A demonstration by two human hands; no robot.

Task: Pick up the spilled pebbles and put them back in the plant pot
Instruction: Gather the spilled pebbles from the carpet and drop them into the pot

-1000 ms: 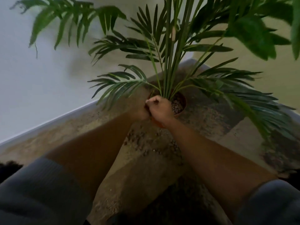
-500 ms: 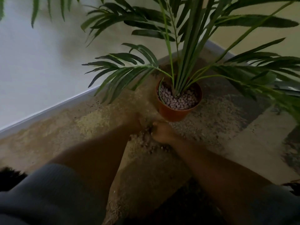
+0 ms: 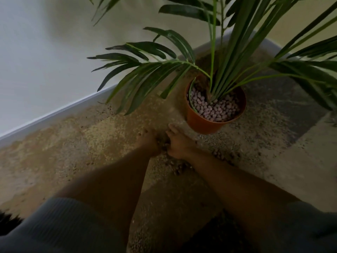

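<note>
An orange plant pot (image 3: 200, 125) stands on the speckled floor with a green palm in it and pale pebbles (image 3: 215, 109) over its soil. Spilled brown pebbles (image 3: 182, 168) lie on the floor in front of the pot, and more lie to the right (image 3: 221, 155). My left hand (image 3: 147, 141) and my right hand (image 3: 177, 143) rest low on the floor side by side, just left of the pot's base. Their fingers are stretched forward around a small dark heap of pebbles (image 3: 164, 143) between them. Nothing is lifted off the floor.
A white wall with a skirting board (image 3: 54, 114) runs along the left and meets another wall behind the pot. Long palm fronds (image 3: 145, 75) hang over the floor above my hands. The floor has patches of tan and grey.
One second ago both hands were up at the pot's rim. They have dropped to the floor in front of the pot and now bracket the spilled pebbles. The view has shifted closer.
</note>
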